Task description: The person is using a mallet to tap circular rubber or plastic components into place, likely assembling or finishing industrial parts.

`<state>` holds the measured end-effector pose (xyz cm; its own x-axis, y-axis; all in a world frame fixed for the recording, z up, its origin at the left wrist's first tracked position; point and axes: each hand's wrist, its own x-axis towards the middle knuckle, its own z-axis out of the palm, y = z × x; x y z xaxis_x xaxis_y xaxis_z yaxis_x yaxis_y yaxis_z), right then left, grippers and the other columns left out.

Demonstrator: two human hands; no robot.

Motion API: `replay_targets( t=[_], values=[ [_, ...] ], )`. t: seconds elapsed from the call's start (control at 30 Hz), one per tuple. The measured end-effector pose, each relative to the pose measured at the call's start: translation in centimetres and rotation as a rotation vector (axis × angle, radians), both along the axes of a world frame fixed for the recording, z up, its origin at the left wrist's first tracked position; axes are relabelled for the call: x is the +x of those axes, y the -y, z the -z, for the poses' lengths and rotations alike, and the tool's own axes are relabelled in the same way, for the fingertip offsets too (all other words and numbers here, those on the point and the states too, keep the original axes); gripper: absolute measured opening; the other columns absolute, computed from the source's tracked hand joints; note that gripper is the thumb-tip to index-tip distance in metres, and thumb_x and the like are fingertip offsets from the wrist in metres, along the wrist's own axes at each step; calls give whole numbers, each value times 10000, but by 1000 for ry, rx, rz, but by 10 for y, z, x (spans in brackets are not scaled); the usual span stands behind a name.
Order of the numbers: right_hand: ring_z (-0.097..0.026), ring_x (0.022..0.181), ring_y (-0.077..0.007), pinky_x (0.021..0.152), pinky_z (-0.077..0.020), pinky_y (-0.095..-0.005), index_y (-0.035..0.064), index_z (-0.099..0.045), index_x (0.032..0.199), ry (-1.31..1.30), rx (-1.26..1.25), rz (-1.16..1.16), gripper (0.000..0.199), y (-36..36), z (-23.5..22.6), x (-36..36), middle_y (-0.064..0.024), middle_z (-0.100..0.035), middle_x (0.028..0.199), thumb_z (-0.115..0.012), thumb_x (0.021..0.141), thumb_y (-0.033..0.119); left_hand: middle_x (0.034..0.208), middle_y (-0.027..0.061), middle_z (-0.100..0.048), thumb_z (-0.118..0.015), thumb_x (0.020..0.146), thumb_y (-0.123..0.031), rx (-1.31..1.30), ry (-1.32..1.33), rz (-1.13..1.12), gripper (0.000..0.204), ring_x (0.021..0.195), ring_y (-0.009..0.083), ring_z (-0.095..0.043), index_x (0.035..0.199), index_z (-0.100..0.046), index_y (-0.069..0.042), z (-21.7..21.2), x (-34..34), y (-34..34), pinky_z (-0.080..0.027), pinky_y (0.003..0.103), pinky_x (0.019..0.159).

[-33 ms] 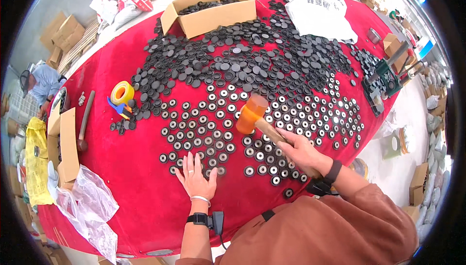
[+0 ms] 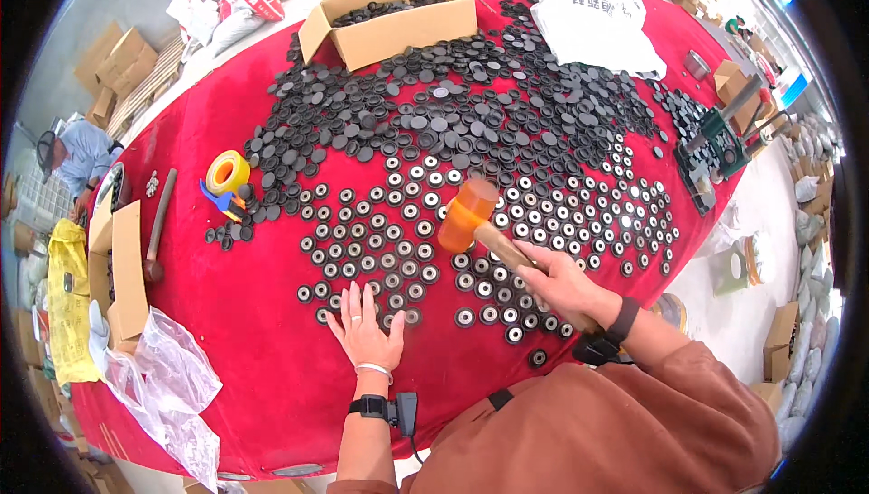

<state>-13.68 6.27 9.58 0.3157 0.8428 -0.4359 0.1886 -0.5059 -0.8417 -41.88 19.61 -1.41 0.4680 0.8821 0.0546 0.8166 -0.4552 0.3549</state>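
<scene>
While the left hand (image 2: 367, 331) lies flat and empty at 6 o'clock, the right hand (image 2: 561, 286) grips the orange mallet (image 2: 469, 213) raised over the black discs (image 2: 407, 249), nothing visibly moved.

Left hand (image 2: 365, 329) flat; right hand (image 2: 563, 283) apparently clenched

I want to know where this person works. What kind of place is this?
Probably a small workshop or factory. A red table is covered with hundreds of black discs, more fill a cardboard box, and the right hand holds an orange mallet over them. Boxes and sacks lie around.
</scene>
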Motion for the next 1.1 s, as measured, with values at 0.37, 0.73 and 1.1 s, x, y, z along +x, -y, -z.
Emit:
replay_targets(
  t=[0.37, 0.73, 1.1],
  values=[
    [-536, 555, -58, 470, -469, -228, 86, -380, 1462, -233, 43, 50, 541, 18, -14, -15, 4, -565, 781, -572, 960, 146, 1523, 110, -348, -589, 857, -475, 35, -8, 4, 703, 1439, 281, -243, 1429, -429, -99, 1, 4, -1, -47, 553, 1169],
    [-556, 584, -89, 483, -490, -253, 64, -410, 1442, -168, 50, 74, 596, 47, -15, -31, -16, -582, 798, -635, 890, 64, 1535, 99, -332, -578, 860, -509, 20, -26, -6, 723, 1448, 255, -227, 1439, -420, -106, 0, 2, -1, -38, 557, 1174],
    [-565, 561, -94, 473, -477, -250, 5, -408, 1417, -183, 24, 82, 600, 69, -16, -56, -29, -602, 811, -648, 870, 67, 1535, 93, -336, -531, 898, -476, 7, 21, -6, 656, 1451, 250, -224, 1429, -434, -103, 5, 1, -1, -52, 549, 1176]
  ],
)
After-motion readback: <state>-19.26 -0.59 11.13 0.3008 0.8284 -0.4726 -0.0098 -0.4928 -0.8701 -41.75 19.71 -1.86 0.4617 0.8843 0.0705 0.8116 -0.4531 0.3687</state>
